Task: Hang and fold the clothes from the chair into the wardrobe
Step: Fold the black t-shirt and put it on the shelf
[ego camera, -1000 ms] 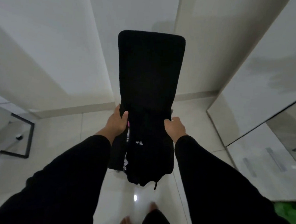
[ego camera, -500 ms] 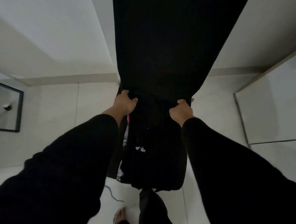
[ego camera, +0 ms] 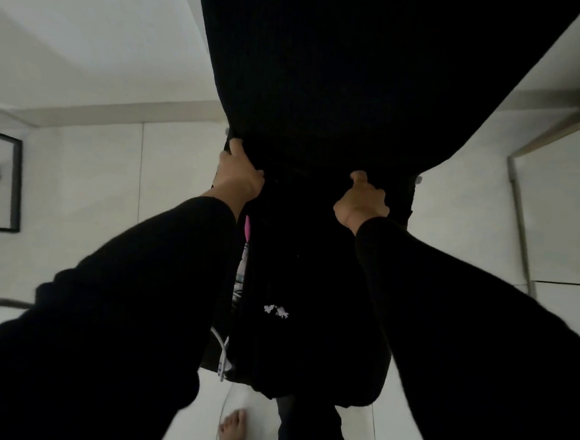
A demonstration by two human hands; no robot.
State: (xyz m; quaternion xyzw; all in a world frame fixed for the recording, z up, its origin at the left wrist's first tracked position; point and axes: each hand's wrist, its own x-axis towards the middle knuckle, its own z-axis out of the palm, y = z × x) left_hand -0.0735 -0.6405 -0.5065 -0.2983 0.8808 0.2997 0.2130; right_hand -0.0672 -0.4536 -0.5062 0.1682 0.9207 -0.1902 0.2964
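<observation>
A pile of dark clothes point(ego camera: 314, 290) lies heaped on the seat of a black chair point(ego camera: 361, 70) in the centre of the frame, its lower edge sagging over the seat front toward the bottom; the top garment is black with a small white print point(ego camera: 276, 310), and a strip of pink and white fabric point(ego camera: 244, 251) shows along the pile's left side, with a thin white cord point(ego camera: 223, 352) dangling below it. The left hand point(ego camera: 238, 176) grips the black cloth at the upper left of the pile, fingers curled into it. The right hand point(ego camera: 364, 199) grips the cloth at the upper right, fingers closed round a fold. Both arms wear black sleeves point(ego camera: 121, 311). The chair's tall backrest fills the upper middle. A bare foot point(ego camera: 233, 429) stands on the pale tiled floor point(ego camera: 88, 188) at the bottom, and a black metal frame point(ego camera: 17, 183) sits at the left edge
</observation>
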